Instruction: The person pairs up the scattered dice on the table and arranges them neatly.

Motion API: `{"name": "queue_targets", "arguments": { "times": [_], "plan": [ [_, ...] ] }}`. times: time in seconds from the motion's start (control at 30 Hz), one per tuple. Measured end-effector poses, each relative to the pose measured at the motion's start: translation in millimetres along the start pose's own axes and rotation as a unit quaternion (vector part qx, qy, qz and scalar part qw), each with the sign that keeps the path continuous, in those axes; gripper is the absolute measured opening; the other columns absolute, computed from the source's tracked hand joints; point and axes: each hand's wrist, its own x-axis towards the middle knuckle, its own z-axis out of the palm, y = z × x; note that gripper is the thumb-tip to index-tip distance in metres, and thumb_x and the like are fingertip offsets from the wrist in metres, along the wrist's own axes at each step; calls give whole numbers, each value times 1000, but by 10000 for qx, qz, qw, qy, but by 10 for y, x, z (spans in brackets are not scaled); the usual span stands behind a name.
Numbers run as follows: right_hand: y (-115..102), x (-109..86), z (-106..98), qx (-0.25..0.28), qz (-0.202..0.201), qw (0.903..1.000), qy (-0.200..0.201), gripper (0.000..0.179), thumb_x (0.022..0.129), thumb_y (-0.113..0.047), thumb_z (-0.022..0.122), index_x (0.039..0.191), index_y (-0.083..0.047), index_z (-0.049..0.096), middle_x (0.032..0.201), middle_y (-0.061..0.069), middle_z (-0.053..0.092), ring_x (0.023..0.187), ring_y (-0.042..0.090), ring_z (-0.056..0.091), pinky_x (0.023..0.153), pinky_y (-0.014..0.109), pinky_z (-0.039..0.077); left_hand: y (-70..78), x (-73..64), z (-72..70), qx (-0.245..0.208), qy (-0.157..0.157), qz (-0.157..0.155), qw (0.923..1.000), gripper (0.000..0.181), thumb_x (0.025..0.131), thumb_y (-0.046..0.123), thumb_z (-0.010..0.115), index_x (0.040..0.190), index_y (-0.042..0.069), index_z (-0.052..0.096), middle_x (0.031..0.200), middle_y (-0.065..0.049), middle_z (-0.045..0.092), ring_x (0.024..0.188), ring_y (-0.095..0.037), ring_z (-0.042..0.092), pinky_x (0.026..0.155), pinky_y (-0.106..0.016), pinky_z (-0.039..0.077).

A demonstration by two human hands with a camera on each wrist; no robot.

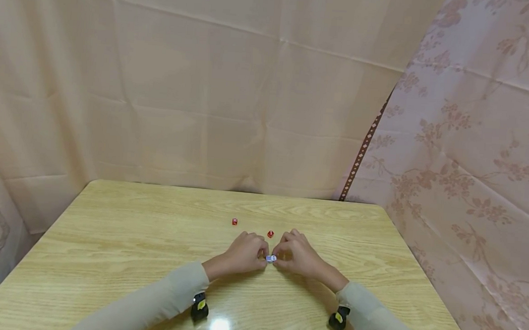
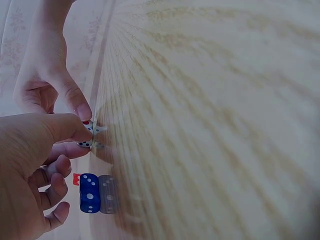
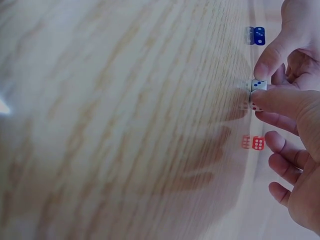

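Note:
In the head view, two small white dice (image 1: 271, 259) with dark dots sit side by side on the wooden table, between both hands. My left hand (image 1: 246, 252) pinches the left die between thumb and index finger, its other fingers loosely bent. From the opposite side, my right hand (image 1: 301, 254) pinches the right white die (image 3: 256, 103) by thumb and forefinger. The two dice appear to touch. A blue die (image 2: 89, 193) rests near my left hand's lower fingers, hidden in the head view. Just beyond the fingertips lies a red die (image 1: 270, 234).
Another red die (image 1: 234, 222) lies farther back, left of the first. The pale wooden table (image 1: 142, 223) reaches a beige curtain (image 1: 182, 104) behind; a flowered pink cloth (image 1: 473, 172) hangs at the right. Each wrist wears a black device (image 1: 199, 307).

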Motion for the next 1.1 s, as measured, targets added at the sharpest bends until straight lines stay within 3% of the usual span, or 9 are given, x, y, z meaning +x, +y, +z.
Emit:
{"name": "queue_targets", "arguments": {
  "times": [0.5, 0.87, 1.1],
  "plan": [
    [-2, 0, 0, 4, -102, 9999, 37, 11, 80, -18, 86, 90, -18, 80, 87, -4, 61, 83, 6, 36, 76, 25, 28, 5, -5, -10, -68, 133, 107, 9998, 4, 76, 17, 78, 75, 17, 75, 63, 13, 48, 61, -4, 37, 63, -25, 27],
    [-15, 16, -42, -59, -98, 9999, 48, 12, 81, -23, 86, 90, -19, 80, 87, -3, 61, 83, 7, 37, 76, 26, 30, 15, 6, -30, -92, -3, -5, 10000, 4, 76, 16, 79, 76, 18, 75, 64, 12, 52, 63, -5, 39, 66, -25, 27],
    [-13, 84, -156, 1, -77, 9998, 161, 16, 83, -20, 84, 96, -12, 79, 92, 4, 63, 87, 10, 40, 79, 29, 31, 13, 8, -29, -84, -56, -1, 9999, 3, 77, 16, 78, 78, 16, 76, 64, 12, 51, 63, -5, 39, 66, -25, 28]
  ]
}}
